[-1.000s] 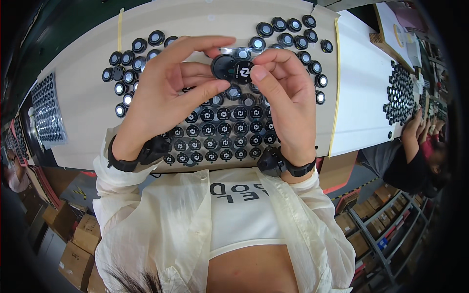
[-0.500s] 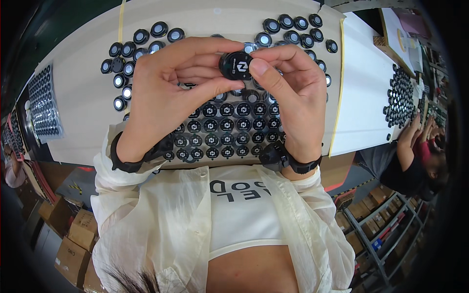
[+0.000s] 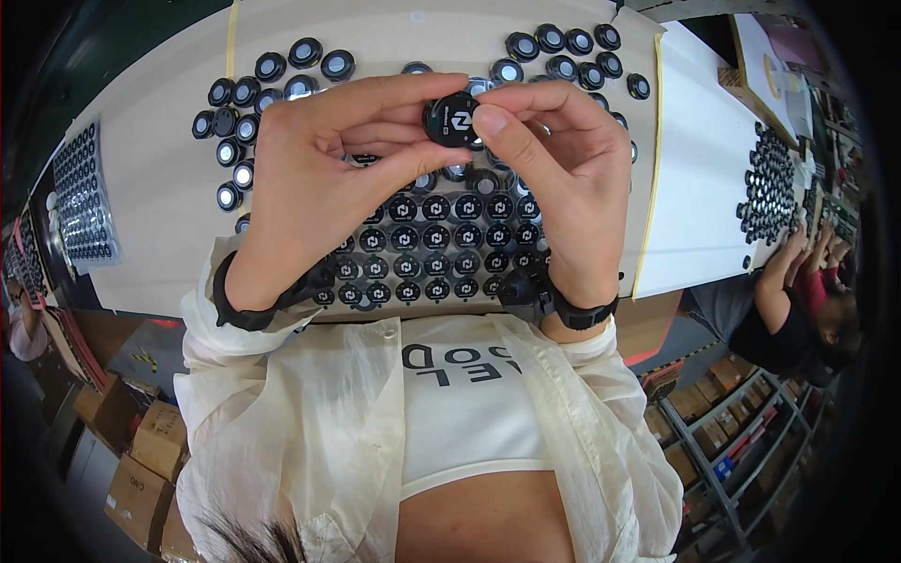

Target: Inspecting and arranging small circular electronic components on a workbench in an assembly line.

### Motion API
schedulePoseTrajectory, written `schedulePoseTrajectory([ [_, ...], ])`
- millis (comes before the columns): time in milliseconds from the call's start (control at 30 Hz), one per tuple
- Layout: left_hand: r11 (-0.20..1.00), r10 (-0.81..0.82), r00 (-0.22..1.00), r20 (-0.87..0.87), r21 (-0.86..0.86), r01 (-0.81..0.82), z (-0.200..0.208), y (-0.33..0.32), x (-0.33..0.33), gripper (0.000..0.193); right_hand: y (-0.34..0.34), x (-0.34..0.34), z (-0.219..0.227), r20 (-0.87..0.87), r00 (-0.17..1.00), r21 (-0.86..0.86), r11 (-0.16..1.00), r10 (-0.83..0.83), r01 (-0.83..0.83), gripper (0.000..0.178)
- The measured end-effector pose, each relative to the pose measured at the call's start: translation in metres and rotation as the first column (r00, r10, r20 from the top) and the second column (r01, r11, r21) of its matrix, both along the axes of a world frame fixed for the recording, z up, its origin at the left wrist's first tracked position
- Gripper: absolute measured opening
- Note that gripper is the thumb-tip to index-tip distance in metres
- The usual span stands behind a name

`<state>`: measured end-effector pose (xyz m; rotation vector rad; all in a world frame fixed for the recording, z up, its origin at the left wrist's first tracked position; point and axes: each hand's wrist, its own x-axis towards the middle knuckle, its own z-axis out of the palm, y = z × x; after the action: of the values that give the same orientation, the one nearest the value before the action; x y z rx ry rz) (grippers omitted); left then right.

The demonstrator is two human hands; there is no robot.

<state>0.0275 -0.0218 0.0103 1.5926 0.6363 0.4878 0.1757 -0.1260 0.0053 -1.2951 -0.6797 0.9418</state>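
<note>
Between my two hands, above the table, is a round black disc point(image 3: 449, 122) with a white emblem on its face. Thumb and fingers of my left hand point(image 3: 343, 155) pinch its left side. My right hand point(image 3: 568, 155) grips its right edge, the thumb lying over the face. Beneath them, rows of similar black discs point(image 3: 435, 238) lie emblem up near the table's front edge. Farther out, loose black discs with pale round centres point(image 3: 305, 53) are scattered to the left and right. My hands hide part of the discs in the middle.
Yellow tape strips point(image 3: 648, 169) cross the table point(image 3: 169, 188). At the left lies a clear-wrapped sheet of small black pieces point(image 3: 84, 197). More black discs point(image 3: 774, 183) are spread at the right, beside other people's hands. Cardboard boxes point(image 3: 141, 502) and a metal rack point(image 3: 718, 469) stand below.
The held disc has turned slightly, so its emblem sits at a different angle. Both hands keep hold of it and have barely shifted.
</note>
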Motion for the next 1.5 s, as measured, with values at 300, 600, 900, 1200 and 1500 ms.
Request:
schedulePoseTrajectory([
  [300, 0.983, -0.003, 0.999, -0.047, 0.183, 0.012, -0.005, 0.0, 0.003, 0.042, 0.003, 0.008, -0.013, 0.383, 0.923, 0.025, 0.999, -0.048, 0.041, 0.011],
  [600, 0.975, -0.158, 0.977, -0.145, 0.131, 0.177, 0.003, 0.038, 0.016, 0.035, 0.003, 0.012, -0.012, 0.514, 0.839, -0.015, 0.976, -0.181, 0.219, 0.014],
  [900, 0.156, 0.379, 0.847, -0.373, 0.928, 0.338, -0.041, 0.218, 0.026, 0.031, -0.056, 0.06, -0.009, 0.603, 0.792, -0.186, 0.947, -0.1, 0.261, 0.016],
  [1200, 0.319, -0.339, 0.844, -0.415, 0.793, 0.519, -0.052, 0.049, 0.06, 0.053, -0.046, 0.061, -0.01, 0.605, 0.717, -0.426, 0.902, 0.346, -0.076, 0.024],
  [1500, 0.411, -0.487, 0.744, -0.457, 0.631, 0.657, -0.057, -0.003, 0.04, 0.074, -0.029, 0.067, -0.015, 0.57, 0.572, -0.568, 0.786, 0.589, -0.244, 0.021],
])
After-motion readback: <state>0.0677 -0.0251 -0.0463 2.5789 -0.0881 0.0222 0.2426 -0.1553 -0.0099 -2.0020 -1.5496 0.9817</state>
